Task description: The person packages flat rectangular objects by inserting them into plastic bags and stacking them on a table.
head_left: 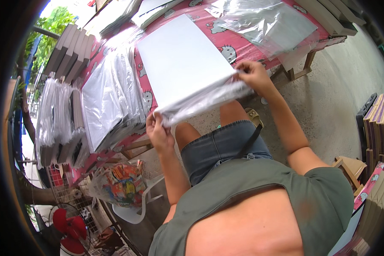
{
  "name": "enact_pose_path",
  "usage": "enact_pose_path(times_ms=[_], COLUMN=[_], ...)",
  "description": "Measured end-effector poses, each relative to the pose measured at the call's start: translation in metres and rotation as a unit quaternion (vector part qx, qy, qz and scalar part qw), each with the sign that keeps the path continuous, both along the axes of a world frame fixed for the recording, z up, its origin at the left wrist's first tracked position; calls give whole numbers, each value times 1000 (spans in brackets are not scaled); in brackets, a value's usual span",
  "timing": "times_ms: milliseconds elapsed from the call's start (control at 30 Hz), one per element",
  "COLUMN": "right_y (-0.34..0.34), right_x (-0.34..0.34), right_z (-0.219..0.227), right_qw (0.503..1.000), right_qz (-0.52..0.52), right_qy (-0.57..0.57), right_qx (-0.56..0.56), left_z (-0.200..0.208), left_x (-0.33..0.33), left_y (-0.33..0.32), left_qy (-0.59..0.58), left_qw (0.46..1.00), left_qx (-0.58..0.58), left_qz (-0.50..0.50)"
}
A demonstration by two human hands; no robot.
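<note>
1. From my end of the feed, a white rectangular panel lies tilted over the near side of the table, which has a pink cartoon-print cover. Its near edge reaches out over the person's lap.
2. I see clear plastic film gathered along that near edge, crumpled and slightly blurred.
3. The left hand pinches the film at the panel's near left corner, thumb against fingers.
4. The right hand grips at the near right corner, fingers curled; I cannot tell whether it has film alone or the panel too.
5. To the left, I count as finished, in my judgement, a stack of film-covered sheets, with more plastic-covered bundles beyond it.
6. At the far right lie loose clear plastic sheets, which look unused to me.
7. I judge this panel partway through: the film at its near edge is not yet flat or settled. How many panels remain, I cannot tell.
</note>
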State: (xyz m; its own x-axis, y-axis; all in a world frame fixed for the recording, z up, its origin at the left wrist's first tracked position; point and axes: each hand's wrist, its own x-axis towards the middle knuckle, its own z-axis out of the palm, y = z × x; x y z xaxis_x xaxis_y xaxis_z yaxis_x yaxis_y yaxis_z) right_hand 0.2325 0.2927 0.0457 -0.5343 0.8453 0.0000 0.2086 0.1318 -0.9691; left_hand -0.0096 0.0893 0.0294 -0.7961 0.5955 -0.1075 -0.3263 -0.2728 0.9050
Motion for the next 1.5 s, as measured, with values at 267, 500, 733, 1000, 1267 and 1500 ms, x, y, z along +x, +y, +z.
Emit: enact_pose_path(times_ms=[267,500,733,1000,1267,1500], right_y=[-12,-89,-19,77,113,96], right_x=[-31,64,25,-114,-93,-113], right_z=[-25,-25,108,233,14,82], right_qw=[928,908,941,934,965,989], right_qz=[-144,67,82,-61,36,-42], right_qy=[-132,234,278,128,204,139], right_qx=[316,-341,175,329,162,16], left_z=[3,-21,118,207,27,77], left_x=[19,49,-13,-148,-134,-102], left_y=[16,-100,-61,84,79,90], left_qy=[225,42,182,208,481,209], left_qw=[951,994,958,961,864,968], left_qx=[-193,-84,205,159,-137,-65], left_qz=[88,50,-85,-86,52,-120])
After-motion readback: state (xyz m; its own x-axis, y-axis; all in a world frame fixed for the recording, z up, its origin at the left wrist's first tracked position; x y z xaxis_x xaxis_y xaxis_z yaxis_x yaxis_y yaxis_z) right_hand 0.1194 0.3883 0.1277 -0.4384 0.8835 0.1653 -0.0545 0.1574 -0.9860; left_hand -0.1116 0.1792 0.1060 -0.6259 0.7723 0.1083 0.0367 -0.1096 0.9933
